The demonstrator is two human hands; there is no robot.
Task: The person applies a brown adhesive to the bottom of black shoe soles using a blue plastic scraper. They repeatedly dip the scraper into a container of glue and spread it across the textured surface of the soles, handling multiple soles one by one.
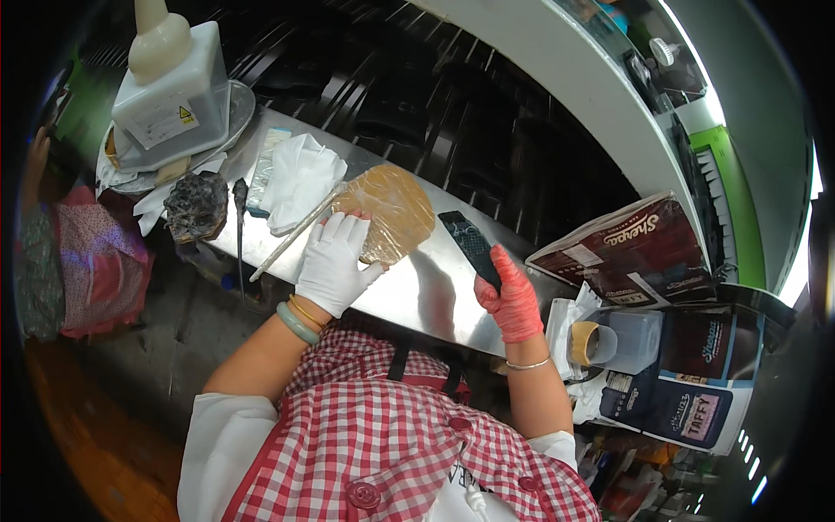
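Observation:
My left hand (335,265), in a white glove with bare fingertips, lies with its fingers stretched over the near left edge of a round brown pad (400,213) wrapped in clear film. A thin pale stick (291,248) slants beside that hand, its upper end at the pad. My right hand (511,300), in a red glove, grips the lower end of a long, flat dark sole-like piece (467,244) with a textured face, held above the metal table (417,300). Folded white cloth (300,183) lies left of the pad, near a dark-handled slim tool (241,226).
At the far left a white plastic container (170,96) with a cone top stands on a tray, near a dark crusty lump (197,206). Beyond the table runs a dark slatted conveyor (435,96). Cartons (631,252) and a clear cup (631,339) are at right.

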